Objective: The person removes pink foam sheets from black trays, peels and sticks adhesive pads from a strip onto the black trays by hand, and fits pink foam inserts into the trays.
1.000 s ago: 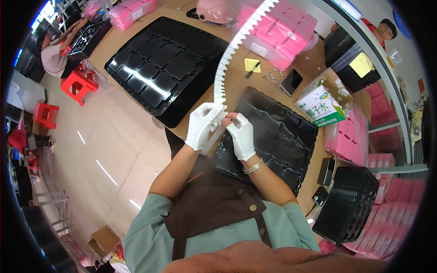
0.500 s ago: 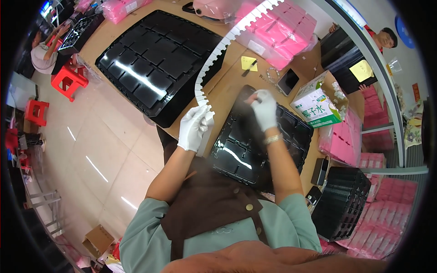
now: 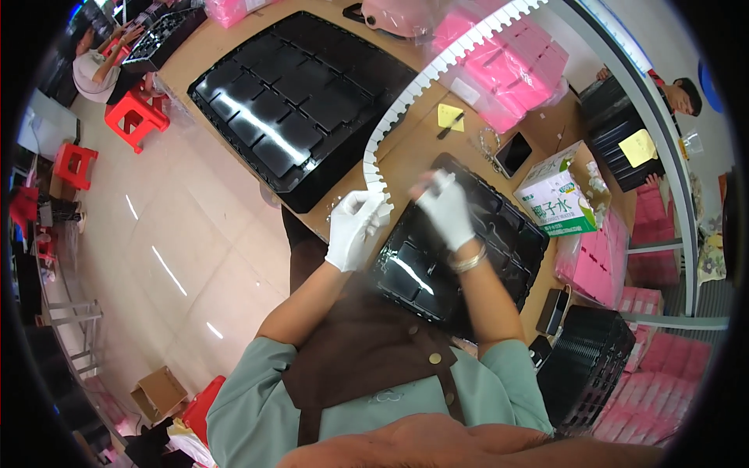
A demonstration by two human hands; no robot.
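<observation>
My left hand [image 3: 355,230], in a white glove, is closed with thumb and fingers pinched on the end of a long white strip [image 3: 373,152] with notched edges. From there the strip curves up and away to the right. My right hand [image 3: 446,210], gloved with bare fingertips showing, hovers over the far left part of a black plastic tray [image 3: 511,261]. Motion smears its fingers, so whether they hold anything cannot be made out. The tray, with its moulded compartments, lies on the table right in front of me.
A stack of black trays [image 3: 312,93] stands far left on the brown table [image 3: 406,148]. Beyond my right hand lie a yellow note [image 3: 450,117], a pen, a bracelet, a phone [image 3: 512,154] and an open carton [image 3: 558,199]. Pink wrapped packs [image 3: 507,70] sit behind. Two people are farther off.
The view has shifted, so the scene sits farther right. My left hand still pinches the strip. My right hand has moved slightly toward the left hand, above the tray.
</observation>
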